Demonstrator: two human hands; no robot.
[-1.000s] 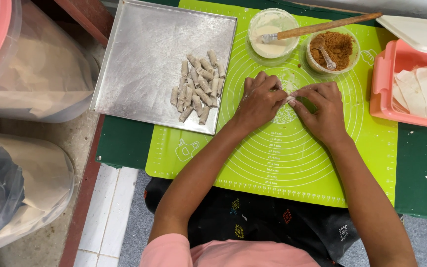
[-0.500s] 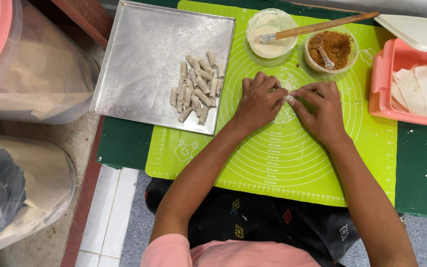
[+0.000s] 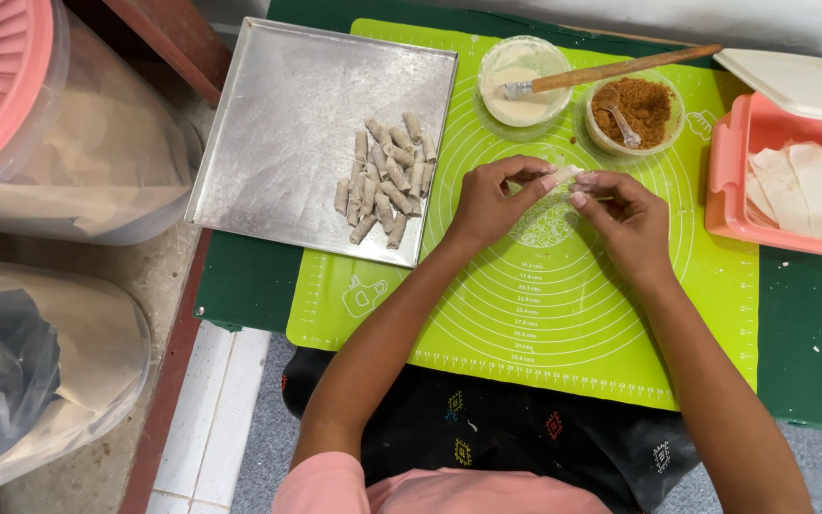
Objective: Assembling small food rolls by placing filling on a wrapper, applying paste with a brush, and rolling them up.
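The left hand [image 3: 487,202] and the right hand [image 3: 625,217] have lifted off the green silicone mat [image 3: 563,314], where half a second ago both lay flat with the fingers pressed down and rolling; now they meet just above its middle with a small pale pastry roll [image 3: 561,175] pinched between them. Thumb and fingertips of each hand close on one end of the roll, the remaining fingers loosely curled, so the rolling stroke looks finished and the piece formed. To the left, a metal tray [image 3: 278,143] holds a pile of finished rolls [image 3: 384,176]. Beyond the hands stand a bowl of whitish paste [image 3: 523,86] with a wooden-handled brush [image 3: 620,69] resting across it, and a bowl of brown filling [image 3: 639,107] with a spoon. A pink box of wrapper sheets [image 3: 792,181] sits to the right.
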